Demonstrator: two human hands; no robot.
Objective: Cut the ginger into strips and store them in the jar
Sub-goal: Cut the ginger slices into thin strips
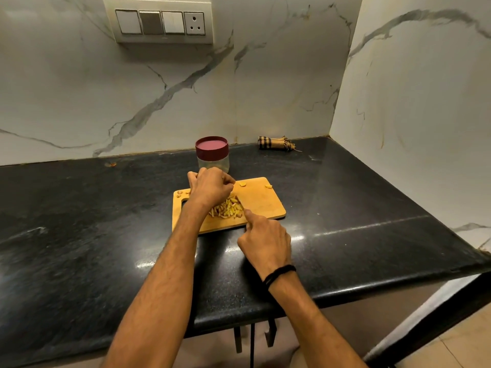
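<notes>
A heap of yellow ginger strips (227,209) lies in the middle of the wooden cutting board (263,201). My left hand (210,188) hovers over the board's far left part with fingers curled, its fingertips pinching a small ginger piece. My right hand (265,241) sits at the board's near edge and grips a knife (240,203). The thin blade shows edge-on along the right side of the heap; the handle is hidden in my fist. Loose ginger bits (242,184) lie along the far edge. The clear jar (212,155) with its maroon lid on stands just behind the board.
The board rests on a black stone counter (345,203) set in a corner of marble walls. A rolled checked cloth (276,143) lies against the back wall to the right. A switch panel (159,22) is on the wall above. The counter's front edge runs close below my forearms.
</notes>
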